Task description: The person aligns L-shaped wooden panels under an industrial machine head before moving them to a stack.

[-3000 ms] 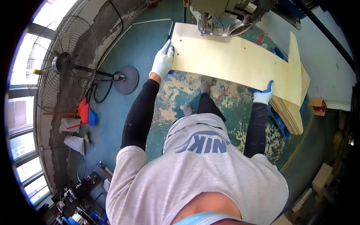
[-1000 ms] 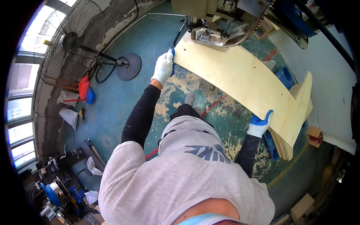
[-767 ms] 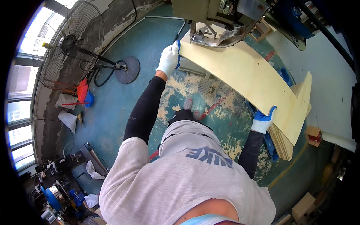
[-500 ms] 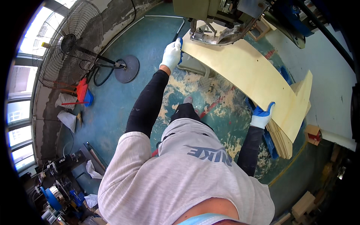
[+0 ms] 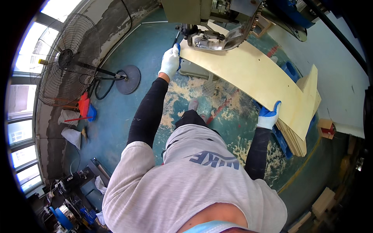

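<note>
A long, curved pale plywood panel (image 5: 248, 70) slants from upper middle to the right, held in both hands. My left hand (image 5: 170, 62), in a white glove with blue palm, is closed on its far left end. My right hand (image 5: 269, 115), gloved alike, grips the near edge with the thumb up, its other fingers mostly hidden. Over the panel's left part hangs a machine head with a shiny metal foot (image 5: 211, 43); whether the foot touches the wood cannot be told. Beneath the panel's right end lies a stack of similar plywood pieces (image 5: 292, 141).
A pedal (image 5: 209, 87) stands on the sawdust-strewn green floor below the panel. At left is a large floor fan (image 5: 66, 58) with a round base (image 5: 128, 79). A blue pallet (image 5: 283, 143) lies under the stack, and a small open box (image 5: 326, 128) sits right of it.
The view has shifted slightly. A dark mechanism now shows beside the machine's foot, lower than before. The panel and both hands have moved slightly left; both hands keep their hold.
</note>
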The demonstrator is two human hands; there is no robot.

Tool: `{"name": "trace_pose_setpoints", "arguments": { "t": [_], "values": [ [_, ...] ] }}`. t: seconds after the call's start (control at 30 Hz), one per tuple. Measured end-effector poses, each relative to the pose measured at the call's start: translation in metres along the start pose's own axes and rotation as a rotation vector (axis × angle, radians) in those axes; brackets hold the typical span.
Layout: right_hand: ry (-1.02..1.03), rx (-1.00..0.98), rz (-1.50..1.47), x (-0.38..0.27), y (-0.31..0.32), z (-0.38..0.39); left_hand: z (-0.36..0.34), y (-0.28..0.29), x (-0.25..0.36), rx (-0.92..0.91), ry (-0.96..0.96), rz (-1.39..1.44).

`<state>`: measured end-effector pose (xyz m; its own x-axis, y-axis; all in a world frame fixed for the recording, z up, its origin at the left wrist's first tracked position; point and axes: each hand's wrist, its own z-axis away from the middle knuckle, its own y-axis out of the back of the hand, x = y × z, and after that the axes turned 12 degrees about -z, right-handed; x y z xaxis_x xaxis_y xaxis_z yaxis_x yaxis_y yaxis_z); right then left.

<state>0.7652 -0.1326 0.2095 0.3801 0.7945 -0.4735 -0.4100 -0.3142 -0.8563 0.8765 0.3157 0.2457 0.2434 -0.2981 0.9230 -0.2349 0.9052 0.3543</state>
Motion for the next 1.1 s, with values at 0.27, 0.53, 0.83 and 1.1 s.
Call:
{"name": "trace_pose_setpoints", "arguments": {
  "t": [0.27, 0.53, 0.83, 1.1],
  "values": [
    [-0.015, -0.009, 0.031, -0.011, -0.012, -0.005, 0.013, 0.018, 0.017, -0.093, 0.000, 0.129],
    [-0.074, -0.069, 0.477, 0.019, -0.004, 0.133, 0.159, 0.174, -0.058, -0.302, 0.167, 0.430],
    [-0.319, -0.009, 0.004, 0.138, -0.046, 0.146, 0.082, 0.243, -0.071, 0.146, -0.003, 0.038],
    [-0.293, 0.000, 0.016, 0.163, -0.079, 0.136, 0.030, 0.251, -0.076, 0.158, -0.069, 0.030]
  ]
}}
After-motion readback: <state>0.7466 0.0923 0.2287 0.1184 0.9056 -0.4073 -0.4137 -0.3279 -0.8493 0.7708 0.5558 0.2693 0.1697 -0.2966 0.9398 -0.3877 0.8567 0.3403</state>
